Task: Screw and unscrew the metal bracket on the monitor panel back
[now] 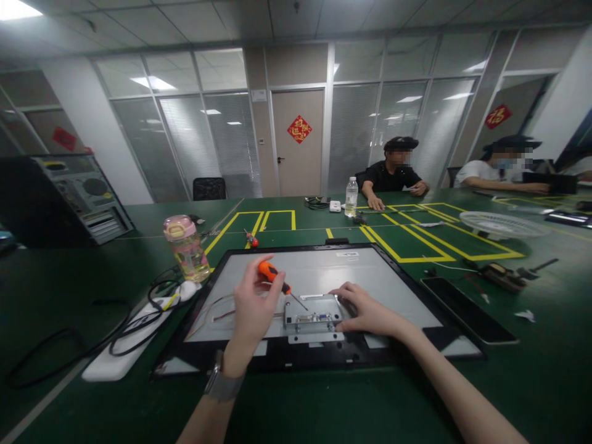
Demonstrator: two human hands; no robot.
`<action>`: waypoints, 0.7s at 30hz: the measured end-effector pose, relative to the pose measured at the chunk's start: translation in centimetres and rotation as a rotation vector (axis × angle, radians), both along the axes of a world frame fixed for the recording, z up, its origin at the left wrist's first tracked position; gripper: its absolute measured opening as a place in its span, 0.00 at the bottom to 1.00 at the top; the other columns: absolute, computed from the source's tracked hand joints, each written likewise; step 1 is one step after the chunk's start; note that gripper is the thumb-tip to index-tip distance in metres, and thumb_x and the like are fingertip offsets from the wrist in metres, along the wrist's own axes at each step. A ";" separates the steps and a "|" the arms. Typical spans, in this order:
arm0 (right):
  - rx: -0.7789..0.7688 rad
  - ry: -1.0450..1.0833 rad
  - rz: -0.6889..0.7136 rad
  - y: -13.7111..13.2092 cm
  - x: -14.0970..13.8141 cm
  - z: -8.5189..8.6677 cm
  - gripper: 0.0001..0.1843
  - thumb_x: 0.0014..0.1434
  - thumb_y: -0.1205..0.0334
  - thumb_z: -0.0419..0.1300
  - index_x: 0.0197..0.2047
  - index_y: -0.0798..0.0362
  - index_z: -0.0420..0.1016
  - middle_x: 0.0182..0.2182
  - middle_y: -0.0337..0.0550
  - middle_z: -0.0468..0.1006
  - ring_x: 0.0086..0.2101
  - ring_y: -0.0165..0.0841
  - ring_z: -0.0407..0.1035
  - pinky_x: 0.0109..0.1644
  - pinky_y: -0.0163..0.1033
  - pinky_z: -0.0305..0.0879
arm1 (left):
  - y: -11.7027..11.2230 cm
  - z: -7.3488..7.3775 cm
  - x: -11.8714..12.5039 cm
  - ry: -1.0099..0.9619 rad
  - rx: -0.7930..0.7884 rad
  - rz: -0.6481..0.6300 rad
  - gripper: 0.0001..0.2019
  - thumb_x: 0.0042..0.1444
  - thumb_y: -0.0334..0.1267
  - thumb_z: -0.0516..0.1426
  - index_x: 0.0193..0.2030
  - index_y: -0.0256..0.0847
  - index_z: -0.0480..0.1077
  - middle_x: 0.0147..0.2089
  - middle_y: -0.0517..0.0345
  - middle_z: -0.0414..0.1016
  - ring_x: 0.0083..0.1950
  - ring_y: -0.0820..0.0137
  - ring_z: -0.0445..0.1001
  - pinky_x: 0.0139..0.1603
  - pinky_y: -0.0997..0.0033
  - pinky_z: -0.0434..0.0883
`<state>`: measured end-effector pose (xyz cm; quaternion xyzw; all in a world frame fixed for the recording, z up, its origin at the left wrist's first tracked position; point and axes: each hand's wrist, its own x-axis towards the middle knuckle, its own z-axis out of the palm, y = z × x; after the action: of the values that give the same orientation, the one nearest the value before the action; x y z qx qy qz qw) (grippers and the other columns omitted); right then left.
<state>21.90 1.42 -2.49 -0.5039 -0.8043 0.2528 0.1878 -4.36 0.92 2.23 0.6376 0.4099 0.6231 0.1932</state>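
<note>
An orange-and-black screwdriver is gripped in my left hand, its shaft slanting down to the right. The tip is at a small metal bracket box with connector ports along its near side; whether it touches a screw I cannot tell. My right hand holds the right end of this box, thumb at the near side and fingers on top. Beneath lies a large flat display panel with a black frame, its silvery back facing up. Thin wires run from the box's left side across the panel.
Left of the panel are a white power strip with black cables, a drink bottle and an opened computer case. A second screwdriver lies behind. On the right are a phone and a multimeter-like device. Co-workers sit across the table.
</note>
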 end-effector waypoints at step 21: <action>0.030 -0.017 -0.010 0.2 -0.1 -0.2 0.38 0.47 0.53 0.72 0.60 0.51 0.69 0.49 0.49 0.67 0.52 0.46 0.63 0.58 0.47 0.61 | 0.5 -2.8 3.8 -0.254 -0.348 -0.263 0.19 0.55 0.46 0.60 0.49 0.42 0.61 0.37 0.62 0.66 0.34 0.70 0.78 0.30 0.69 0.80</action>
<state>21.83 1.65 -2.72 -0.5071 -0.8071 0.2356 0.1896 -0.54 1.44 -0.53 0.5593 0.3969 0.5877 0.4293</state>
